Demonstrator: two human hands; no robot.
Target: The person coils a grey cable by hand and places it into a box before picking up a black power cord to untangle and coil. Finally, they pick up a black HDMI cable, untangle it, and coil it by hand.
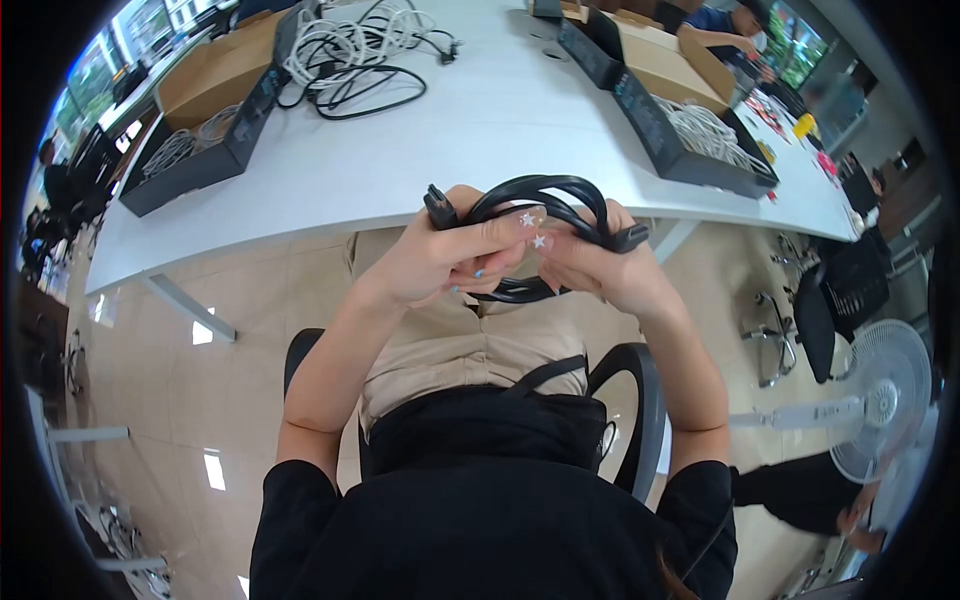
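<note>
A black power cable (pixel 545 185), wound into a loose coil, is held between my two hands just off the table's near edge, above my lap. My left hand (pixel 440 250) is closed around the coil's left side, and a black plug end (pixel 438 205) sticks up beside it. On the right side my right hand (pixel 605 262) grips the coil, where another black connector end (pixel 630 238) points outward. Both thumbs nearly meet in the middle. Part of the coil is hidden behind the fingers.
On the white table (pixel 450 150) lies a tangle of white and black cables (pixel 360 50). An open black box (pixel 200 160) with grey cables stands left; another box (pixel 690 150) with white cables stands right. A fan (pixel 880 400) is at the right. Other people are around.
</note>
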